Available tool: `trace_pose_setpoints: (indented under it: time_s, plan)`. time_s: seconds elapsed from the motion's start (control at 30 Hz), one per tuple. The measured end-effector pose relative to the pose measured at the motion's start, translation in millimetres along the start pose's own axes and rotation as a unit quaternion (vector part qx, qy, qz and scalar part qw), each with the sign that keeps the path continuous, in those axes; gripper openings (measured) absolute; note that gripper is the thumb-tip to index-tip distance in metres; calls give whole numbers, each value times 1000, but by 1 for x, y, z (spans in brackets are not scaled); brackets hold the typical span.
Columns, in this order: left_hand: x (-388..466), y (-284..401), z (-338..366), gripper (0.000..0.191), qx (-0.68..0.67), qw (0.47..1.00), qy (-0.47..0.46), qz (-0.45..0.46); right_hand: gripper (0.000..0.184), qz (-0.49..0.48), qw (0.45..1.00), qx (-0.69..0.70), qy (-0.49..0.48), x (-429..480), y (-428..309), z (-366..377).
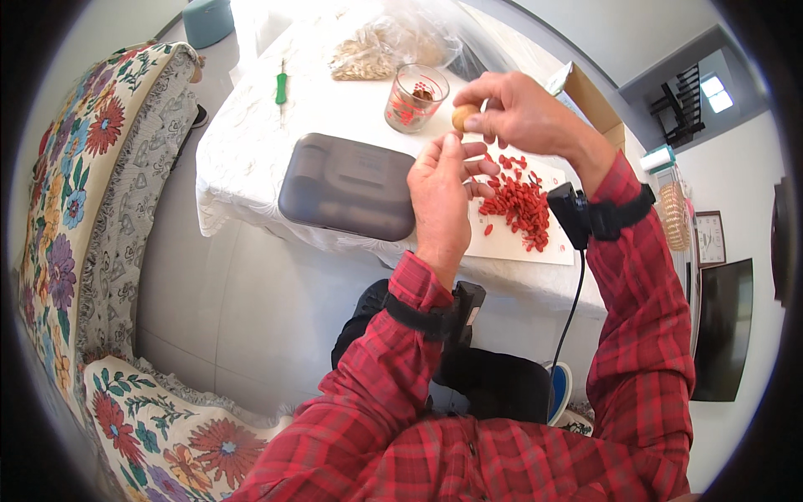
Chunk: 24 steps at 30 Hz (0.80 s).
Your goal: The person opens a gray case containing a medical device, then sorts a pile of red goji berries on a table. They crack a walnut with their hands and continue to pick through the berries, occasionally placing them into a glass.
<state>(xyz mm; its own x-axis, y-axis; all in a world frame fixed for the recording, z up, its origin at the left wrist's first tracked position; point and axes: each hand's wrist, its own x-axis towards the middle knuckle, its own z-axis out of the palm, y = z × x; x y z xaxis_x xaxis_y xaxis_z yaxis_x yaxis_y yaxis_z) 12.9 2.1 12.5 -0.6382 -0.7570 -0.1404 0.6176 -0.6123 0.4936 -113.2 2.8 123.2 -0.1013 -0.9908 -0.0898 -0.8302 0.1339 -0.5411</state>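
A small round tan thing (465,117), perhaps a dried longan, is pinched between the thumb and fingers of my right hand (517,113). Just below it is my left hand (442,182), its thumb tip close to the round thing and its other fingers loosely curled. Whether the left fingertips touch it or hold anything is unclear. Red dried goji berries (517,204) lie heaped and scattered on a white printed sheet (558,248) beneath my hands. Left of the round thing stands a drinking glass (411,103) with red print and brownish pieces inside.
A dark translucent plastic case (348,185) lies beside my left hand. Farther back are a green-handled screwdriver (281,88) and a clear plastic bag (389,47) of pale dried slices. An open cardboard box (590,103) stands beyond my right wrist. A black cable (574,301) hangs from the right wrist device.
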Motion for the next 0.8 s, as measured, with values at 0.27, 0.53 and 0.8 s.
trace_pose_setpoints:
  time_s: [0.27, 0.53, 0.8]
  plan:
    - [4, -11, -4, 22, -64, 997, -34, -17, 32, 7, 995, 61, 78, -44, 16, 24]
    - [4, -19, -4, 35, -37, 995, -83, -37, 32, -17, 983, 160, 90, -59, 37, 28]
    - [6, -24, -9, 43, -44, 991, -107, -59, 28, -5, 964, 258, 62, -67, 46, 32]
